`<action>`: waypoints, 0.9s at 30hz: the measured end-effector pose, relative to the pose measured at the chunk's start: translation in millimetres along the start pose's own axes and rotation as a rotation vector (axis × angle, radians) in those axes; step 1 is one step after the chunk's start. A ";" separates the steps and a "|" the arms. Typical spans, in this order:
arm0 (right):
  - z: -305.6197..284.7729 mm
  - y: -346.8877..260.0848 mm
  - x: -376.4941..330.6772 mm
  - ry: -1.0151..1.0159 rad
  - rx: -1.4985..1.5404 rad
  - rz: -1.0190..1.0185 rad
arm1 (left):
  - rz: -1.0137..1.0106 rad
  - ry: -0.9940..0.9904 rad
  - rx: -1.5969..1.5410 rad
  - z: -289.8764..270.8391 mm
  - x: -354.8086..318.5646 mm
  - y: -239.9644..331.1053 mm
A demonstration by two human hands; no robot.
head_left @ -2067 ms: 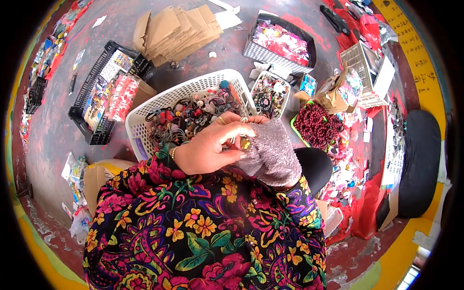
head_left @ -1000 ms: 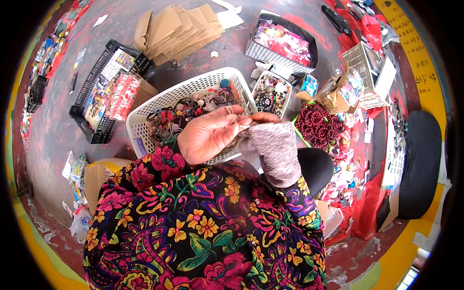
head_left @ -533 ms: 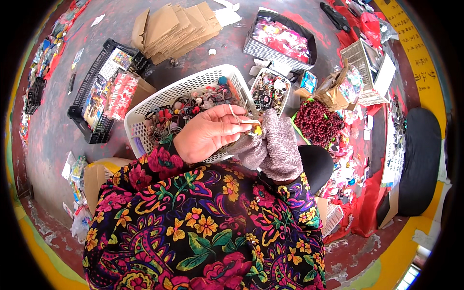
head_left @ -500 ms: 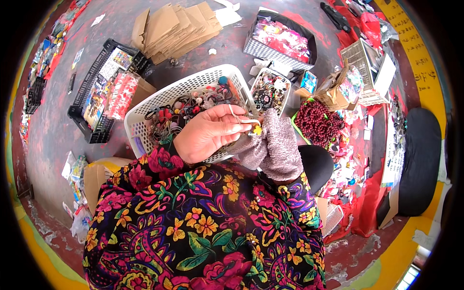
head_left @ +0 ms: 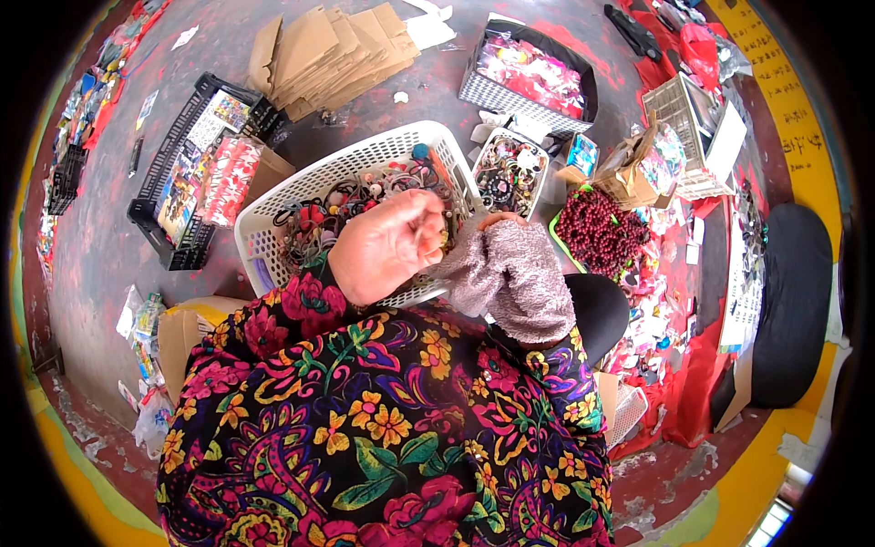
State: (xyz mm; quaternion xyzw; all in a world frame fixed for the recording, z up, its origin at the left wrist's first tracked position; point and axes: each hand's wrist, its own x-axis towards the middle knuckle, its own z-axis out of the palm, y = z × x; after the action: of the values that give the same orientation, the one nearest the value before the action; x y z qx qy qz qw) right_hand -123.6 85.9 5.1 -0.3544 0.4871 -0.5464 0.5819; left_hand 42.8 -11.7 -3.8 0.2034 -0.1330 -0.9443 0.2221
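My left hand (head_left: 387, 246) is raised over the near right part of a white perforated basket (head_left: 360, 146), its fingers curled inward. What they hold, if anything, is hidden, though a small yellowish bit shows at the fingertips. Only a strip of my right hand (head_left: 501, 219) shows beyond a fuzzy mauve-grey cloth (head_left: 524, 283), which looks like a sleeve cover; its fingers are hidden. The two hands are close together. Hair ties and small trinkets (head_left: 314, 214) in mixed colours fill the basket below them.
Right of the basket stands a small bin of dark and white trinkets (head_left: 510, 173), then a green-rimmed tray of dark red beads (head_left: 602, 232). Ahead lie flattened cardboard (head_left: 333, 55) and a lined crate (head_left: 529, 77). A black crate (head_left: 178, 173) sits at left, a black seat (head_left: 791, 305) at far right.
My left fingers have curled inward, and the pale cord and yellow flower charm at their tips are now hidden. My right hand has turned, and its sleeve has bunched lower.
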 end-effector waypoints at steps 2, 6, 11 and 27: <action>-1.0 -1.9 2.0 0.091 -0.506 -0.023 | 0.019 -0.191 -0.035 -7.1 1.7 3.9; 10.2 1.0 -0.9 0.194 0.427 0.076 | 0.064 -0.389 -0.023 -8.6 0.4 7.5; 11.0 -11.9 3.4 0.020 0.259 0.107 | 0.055 -0.526 0.043 -9.6 -2.9 3.6; 5.8 -31.4 -15.0 0.071 -0.744 -0.131 | -0.059 -0.112 1.066 25.0 -11.3 7.3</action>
State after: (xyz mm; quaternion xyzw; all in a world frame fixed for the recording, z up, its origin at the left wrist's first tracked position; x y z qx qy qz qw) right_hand -126.1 95.1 39.0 -0.5526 0.6486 -0.3800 0.3600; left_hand 43.7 -8.7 24.4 0.2409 -0.5997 -0.7612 0.0539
